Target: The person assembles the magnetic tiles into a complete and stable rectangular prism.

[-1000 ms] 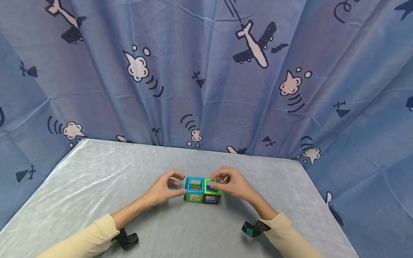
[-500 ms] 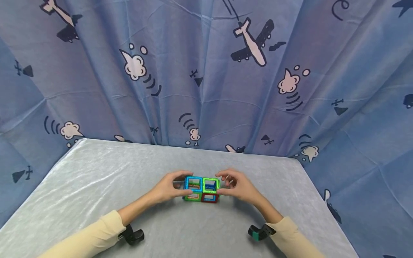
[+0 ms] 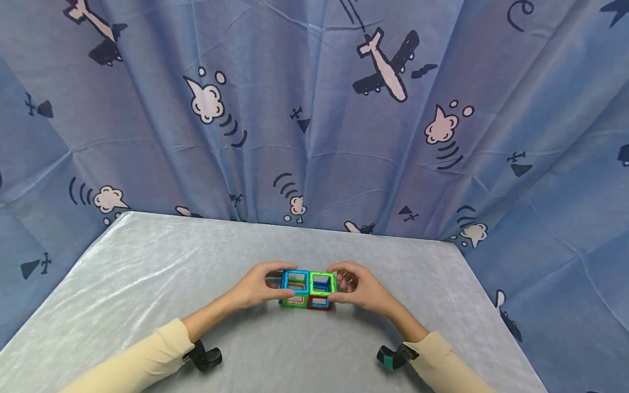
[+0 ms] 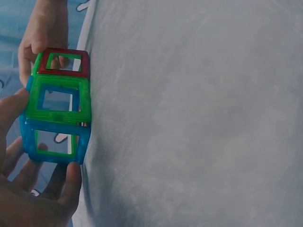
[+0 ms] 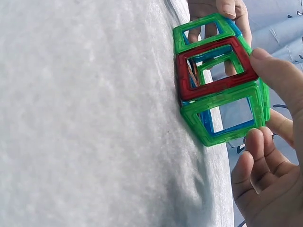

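Two joined cubes of magnetic tiles stand side by side on the table. Their frames are blue, green and red with hollow middles. My left hand holds the left cube, thumb at the front and index finger behind. At the other end my right hand grips the right cube the same way. In the right wrist view the right thumb touches a red tile, while other fingertips lie at a green side tile. The left wrist view shows a blue side tile near the left fingers.
A pale cloth covers the table, and a blue curtain printed with planes hangs behind its far edge. Black wrist cameras sit at the left wrist and the right wrist.
My left hand has moved right onto the left cube. The right hand has drawn back from the top of the right cube to its right end. The cubes stay nearly in place.
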### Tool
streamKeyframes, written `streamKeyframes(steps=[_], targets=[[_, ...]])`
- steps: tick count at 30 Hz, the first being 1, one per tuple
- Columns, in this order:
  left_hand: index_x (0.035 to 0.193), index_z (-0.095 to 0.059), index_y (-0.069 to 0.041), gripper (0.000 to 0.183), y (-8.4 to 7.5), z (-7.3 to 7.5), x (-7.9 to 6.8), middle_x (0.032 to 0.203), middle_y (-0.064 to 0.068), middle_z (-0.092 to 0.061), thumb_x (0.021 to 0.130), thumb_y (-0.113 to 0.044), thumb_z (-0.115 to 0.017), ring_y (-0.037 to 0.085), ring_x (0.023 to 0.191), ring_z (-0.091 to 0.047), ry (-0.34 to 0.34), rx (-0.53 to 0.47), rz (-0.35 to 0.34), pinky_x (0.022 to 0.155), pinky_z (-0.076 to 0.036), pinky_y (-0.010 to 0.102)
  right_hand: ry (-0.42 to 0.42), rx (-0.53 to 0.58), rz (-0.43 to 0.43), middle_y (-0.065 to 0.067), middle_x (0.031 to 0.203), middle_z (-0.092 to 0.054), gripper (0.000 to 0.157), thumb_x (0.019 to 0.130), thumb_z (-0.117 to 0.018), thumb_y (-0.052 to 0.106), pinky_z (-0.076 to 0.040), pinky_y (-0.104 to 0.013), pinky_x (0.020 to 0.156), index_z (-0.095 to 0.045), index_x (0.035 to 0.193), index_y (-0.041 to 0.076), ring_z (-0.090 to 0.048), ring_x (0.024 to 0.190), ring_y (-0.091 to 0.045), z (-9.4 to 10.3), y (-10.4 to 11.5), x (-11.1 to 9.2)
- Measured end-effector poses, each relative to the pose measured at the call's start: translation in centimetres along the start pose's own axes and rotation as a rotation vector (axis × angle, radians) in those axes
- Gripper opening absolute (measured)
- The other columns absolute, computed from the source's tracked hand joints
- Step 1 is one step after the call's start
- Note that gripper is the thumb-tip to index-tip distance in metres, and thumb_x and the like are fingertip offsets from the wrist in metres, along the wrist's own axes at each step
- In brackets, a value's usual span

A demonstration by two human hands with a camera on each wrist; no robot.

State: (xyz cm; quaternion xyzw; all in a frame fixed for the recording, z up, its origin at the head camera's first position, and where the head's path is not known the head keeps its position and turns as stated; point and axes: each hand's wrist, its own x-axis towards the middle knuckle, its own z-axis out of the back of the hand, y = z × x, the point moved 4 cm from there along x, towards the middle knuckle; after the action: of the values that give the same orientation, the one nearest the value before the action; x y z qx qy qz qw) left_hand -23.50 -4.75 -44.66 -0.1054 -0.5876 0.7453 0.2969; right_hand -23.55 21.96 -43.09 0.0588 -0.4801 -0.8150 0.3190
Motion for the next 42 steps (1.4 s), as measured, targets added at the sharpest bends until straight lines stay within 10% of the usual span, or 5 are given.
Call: streamKeyframes(steps=[12, 35, 42], targets=[[0.136, -0.061, 0.002, 0.053, -0.1, 0.2, 0.1, 0.132, 0.021, -0.061, 0.089, -0.011, -0.081, 0.042, 0.120, -0.058, 0.012, 0.013, 0.010, 0.094, -0.052, 0.048, -0.002, 0.031, 0.018, -0.016, 0.096, -0.058, 0.049, 0.083, -0.085, 0.004, -0.050, -0.030, 0.062, -0.065, 0.127, 0.006, -0.057, 0.074, -0.024, -0.1, -0.1, 0.0], [0.135, -0.064, -0.004, 0.052, -0.4, 0.5, 0.3, 0.131, 0.015, -0.062, 0.088, -0.016, -0.083, 0.040, 0.118, -0.059, 0.002, 0.084, 0.030, 0.090, -0.055, 0.046, -0.008, 0.088, 0.009, -0.032, 0.096, -0.056, 0.045, 0.082, -0.082, -0.006, -0.048, -0.032, 0.065, -0.062, 0.123, -0.008, -0.052, 0.077, -0.054, 0.0, 3.1, 0.0], [0.136, -0.062, -0.002, 0.052, -0.2, 0.4, 0.4, 0.132, 0.016, -0.061, 0.089, -0.014, -0.081, 0.039, 0.118, -0.058, 0.014, 0.072, 0.026, 0.090, -0.054, 0.046, -0.013, 0.066, 0.011, -0.033, 0.094, -0.055, 0.044, 0.082, -0.082, -0.005, -0.049, -0.033, 0.064, -0.063, 0.121, -0.007, -0.058, 0.079, -0.042, 0.0, 3.1, 0.1]])
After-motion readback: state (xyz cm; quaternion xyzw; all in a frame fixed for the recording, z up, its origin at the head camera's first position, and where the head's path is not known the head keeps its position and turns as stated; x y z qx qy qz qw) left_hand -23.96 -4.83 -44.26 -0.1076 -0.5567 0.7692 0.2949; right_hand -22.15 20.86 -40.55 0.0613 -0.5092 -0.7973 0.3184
